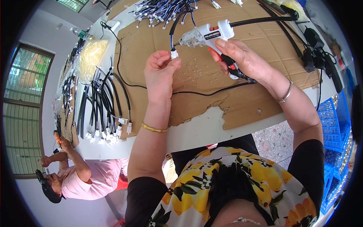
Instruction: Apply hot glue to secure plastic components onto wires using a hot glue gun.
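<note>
Between its thumb and fingers, my left hand (162,70) pinches a small white connector (174,54) on the end of a cable with blue and black wires. My right hand (242,56) is wrapped around the handle of a white hot glue gun (211,34) with red and black parts. The gun's nozzle points left, close to where the wires enter the connector; whether it touches them I cannot tell. Crusted glue covers the gun's front. A black glue stick (262,20) runs out of its back to the right.
Glue-specked cardboard (242,98) covers the white table. Bundled cables with white connectors (102,109) lie at left, and more wires (162,11) at the far edge. Black power adapters (313,47) sit at right above blue crates (332,125). Another person in pink (92,178) works at left.
</note>
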The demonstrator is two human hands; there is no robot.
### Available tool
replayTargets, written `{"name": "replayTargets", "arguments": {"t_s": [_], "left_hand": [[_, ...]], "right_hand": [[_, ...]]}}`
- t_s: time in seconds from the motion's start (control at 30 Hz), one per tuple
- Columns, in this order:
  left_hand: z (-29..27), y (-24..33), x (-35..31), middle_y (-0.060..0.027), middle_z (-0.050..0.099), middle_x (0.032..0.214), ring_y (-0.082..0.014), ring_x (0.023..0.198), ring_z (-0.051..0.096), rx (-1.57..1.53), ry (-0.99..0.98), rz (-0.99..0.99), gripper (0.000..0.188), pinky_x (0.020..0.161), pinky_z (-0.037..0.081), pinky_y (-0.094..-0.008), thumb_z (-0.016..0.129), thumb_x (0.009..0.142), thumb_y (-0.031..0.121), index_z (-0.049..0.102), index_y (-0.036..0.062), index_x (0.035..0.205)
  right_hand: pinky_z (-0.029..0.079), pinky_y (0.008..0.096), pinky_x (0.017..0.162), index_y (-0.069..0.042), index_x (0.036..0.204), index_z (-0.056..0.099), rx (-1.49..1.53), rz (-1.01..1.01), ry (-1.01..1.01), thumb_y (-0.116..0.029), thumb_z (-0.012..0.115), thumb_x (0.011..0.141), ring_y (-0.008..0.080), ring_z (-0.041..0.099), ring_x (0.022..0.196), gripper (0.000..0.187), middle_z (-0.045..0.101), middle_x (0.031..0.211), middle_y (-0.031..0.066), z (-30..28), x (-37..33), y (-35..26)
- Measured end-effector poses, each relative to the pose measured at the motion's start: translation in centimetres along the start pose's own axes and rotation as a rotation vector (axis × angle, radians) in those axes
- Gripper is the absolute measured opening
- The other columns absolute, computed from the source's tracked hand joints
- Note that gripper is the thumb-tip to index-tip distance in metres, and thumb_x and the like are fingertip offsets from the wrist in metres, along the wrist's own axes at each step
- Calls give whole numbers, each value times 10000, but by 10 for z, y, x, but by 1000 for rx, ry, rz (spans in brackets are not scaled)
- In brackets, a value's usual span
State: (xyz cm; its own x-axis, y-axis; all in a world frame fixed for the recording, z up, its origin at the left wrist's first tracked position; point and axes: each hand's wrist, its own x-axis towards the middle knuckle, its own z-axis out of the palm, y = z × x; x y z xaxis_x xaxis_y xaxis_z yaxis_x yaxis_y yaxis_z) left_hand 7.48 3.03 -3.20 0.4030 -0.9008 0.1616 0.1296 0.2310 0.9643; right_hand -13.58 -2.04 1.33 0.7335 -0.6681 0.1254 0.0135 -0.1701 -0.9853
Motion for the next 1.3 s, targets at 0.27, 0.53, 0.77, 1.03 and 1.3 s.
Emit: {"name": "replayTargets", "arguments": {"t_s": [0.27,0.53,0.77,1.03,1.3], "left_hand": [[0,-1,1,-79,585,812,-132,694,571,-1,9,51,282,636,499,-238,606,706,-120,487,-14,939],[1,1,-1,-141,614,924,-142,712,577,-37,-54,6,210,658,493,-245,554,769,-86,475,-17,950],[2,2,-1,-150,612,956,-141,742,578,-16,-80,-9,170,679,494,-248,527,795,-73,467,-17,944],[3,4,-2,-171,609,972,-158,722,586,-47,-87,-10,200,659,497,-259,526,794,-74,435,-3,958],[1,5,-1,-171,617,928,-164,677,590,-75,-63,-29,254,612,497,-263,570,770,-56,420,6,964]], "right_hand": [[369,222,526,-52,729,474,10,1,4,-565,375,841,94,447,532,534,425,587,11,3,-1,0],[375,227,530,-49,734,474,-13,-1,-7,-584,374,832,100,455,540,554,433,589,19,2,0,1],[378,227,530,-45,739,481,-5,24,-13,-591,376,829,102,454,538,563,432,586,21,2,0,2],[381,227,527,-47,741,481,39,-9,7,-590,376,832,98,451,538,561,433,591,18,2,0,1],[371,220,525,-51,752,486,-6,9,11,-584,375,837,95,457,542,551,431,579,14,-1,0,-1]]}}
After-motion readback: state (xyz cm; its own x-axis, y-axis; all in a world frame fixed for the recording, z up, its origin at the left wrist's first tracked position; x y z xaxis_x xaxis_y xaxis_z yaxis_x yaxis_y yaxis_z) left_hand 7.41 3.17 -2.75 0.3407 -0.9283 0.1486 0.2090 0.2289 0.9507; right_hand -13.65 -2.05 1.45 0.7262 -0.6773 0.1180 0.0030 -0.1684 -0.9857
